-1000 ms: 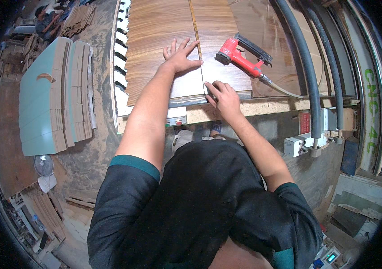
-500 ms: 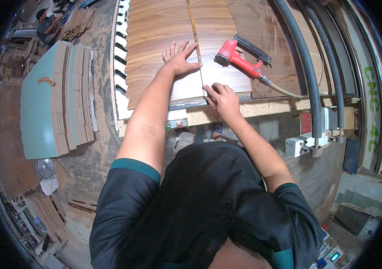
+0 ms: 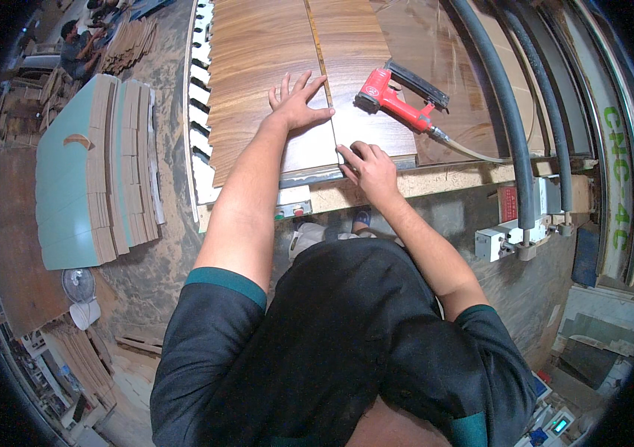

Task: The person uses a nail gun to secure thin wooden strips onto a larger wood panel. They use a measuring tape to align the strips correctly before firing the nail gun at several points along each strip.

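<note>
A wood-grain panel (image 3: 257,59) lies on the worktable in front of me. Along it, from the far side to the near edge, runs a narrow yellow measuring tape (image 3: 317,52). My left hand (image 3: 300,104) rests flat on the panel with fingers spread, its thumb and fingertips beside or touching the tape. At the panel's near edge, my right hand (image 3: 371,171) pinches the tape's near end, which its fingers partly cover. To the right of both hands lies a red nail gun (image 3: 399,104) with a black magazine, touched by neither hand.
A pale air hose (image 3: 473,153) trails right from the nail gun. Thick grey hoses (image 3: 507,112) hang at the right by a machine rail. A small control box (image 3: 293,211) sits at the table's front edge. Stacked green-topped boards (image 3: 71,186) and a fan (image 3: 78,285) stand left; another person (image 3: 75,52) works far left.
Both hands keep nearly the same places on the panel and the tape. The whole view has shifted slightly.
</note>
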Tool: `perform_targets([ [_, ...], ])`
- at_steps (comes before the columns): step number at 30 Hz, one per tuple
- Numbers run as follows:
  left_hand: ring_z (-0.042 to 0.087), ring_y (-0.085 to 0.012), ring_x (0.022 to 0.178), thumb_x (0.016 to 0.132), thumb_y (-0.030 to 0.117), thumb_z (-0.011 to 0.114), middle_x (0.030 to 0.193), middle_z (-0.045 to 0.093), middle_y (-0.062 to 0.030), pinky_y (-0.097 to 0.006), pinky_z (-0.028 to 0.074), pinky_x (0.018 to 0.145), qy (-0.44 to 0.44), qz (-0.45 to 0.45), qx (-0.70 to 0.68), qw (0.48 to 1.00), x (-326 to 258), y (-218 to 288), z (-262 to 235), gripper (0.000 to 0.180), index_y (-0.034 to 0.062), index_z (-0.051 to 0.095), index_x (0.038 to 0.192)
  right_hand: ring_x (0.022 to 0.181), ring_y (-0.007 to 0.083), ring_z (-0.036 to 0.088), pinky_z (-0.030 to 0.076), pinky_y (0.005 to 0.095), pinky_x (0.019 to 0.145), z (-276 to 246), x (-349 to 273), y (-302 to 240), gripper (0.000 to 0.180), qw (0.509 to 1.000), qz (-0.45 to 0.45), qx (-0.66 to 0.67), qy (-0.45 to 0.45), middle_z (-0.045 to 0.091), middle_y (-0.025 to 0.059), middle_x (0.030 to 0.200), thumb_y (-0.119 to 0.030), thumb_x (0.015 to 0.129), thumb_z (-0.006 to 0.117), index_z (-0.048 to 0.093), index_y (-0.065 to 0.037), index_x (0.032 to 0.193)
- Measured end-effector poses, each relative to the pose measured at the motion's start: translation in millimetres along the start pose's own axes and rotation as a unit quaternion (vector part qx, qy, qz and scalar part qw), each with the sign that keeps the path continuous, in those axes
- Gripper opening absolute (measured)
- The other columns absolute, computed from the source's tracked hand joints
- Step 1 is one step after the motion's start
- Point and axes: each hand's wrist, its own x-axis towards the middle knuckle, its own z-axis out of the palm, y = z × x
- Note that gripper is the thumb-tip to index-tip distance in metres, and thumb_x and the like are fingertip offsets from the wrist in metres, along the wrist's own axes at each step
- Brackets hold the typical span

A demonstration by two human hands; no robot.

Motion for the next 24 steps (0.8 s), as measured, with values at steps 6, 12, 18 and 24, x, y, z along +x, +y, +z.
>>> perform_targets([
  [6,-0.003,-0.0399,0.176,0.079,0.089,0.079,0.191,0.016,-0.0028,-0.072,-0.004,0.134,-0.007,-0.004,0.011,1.0,-1.5,2.5,-2.8,0.111,0.0548,0.033,0.174,0.111,0.0269,0.068,0.06,0.0413,0.095,-1.0,-0.1,-0.4,0.049,1.0,-0.003,-0.008,0.0,0.071,0.0041,0.125,-0.033,0.095,0.082,0.075,-0.026,0.144],
  [12,-0.003,-0.0396,0.176,0.079,0.09,0.077,0.191,0.015,-0.0028,-0.071,-0.005,0.135,-0.02,-0.008,0.007,1.0,-4.1,6.1,-7.4,0.113,0.0518,0.033,0.175,0.11,0.0271,0.069,0.06,0.0415,0.094,0.1,-0.9,0.7,0.048,1.0,-0.006,-0.01,0.005,0.071,0.0042,0.125,-0.033,0.096,0.082,0.075,-0.026,0.143],
  [18,-0.002,-0.0399,0.176,0.079,0.09,0.077,0.191,0.015,-0.0027,-0.071,-0.005,0.135,-0.017,-0.005,0.0,1.0,-2.5,3.9,-7.6,0.114,0.0507,0.033,0.176,0.11,0.0296,0.071,0.061,0.0436,0.093,-9.1,2.6,4.2,0.058,0.999,0.005,0.046,0.001,0.072,0.0074,0.124,-0.037,0.097,0.082,0.068,-0.022,0.151],
  [24,-0.002,-0.04,0.176,0.078,0.09,0.078,0.191,0.015,-0.0024,-0.071,-0.004,0.135,-0.019,-0.002,0.0,1.0,-1.3,2.4,-6.9,0.114,0.0508,0.033,0.175,0.124,0.0417,0.068,0.054,0.051,0.108,-36.5,33.3,61.0,0.071,0.988,0.041,0.0,0.15,0.069,0.0222,0.133,-0.015,0.092,0.081,0.054,-0.003,0.157],
])
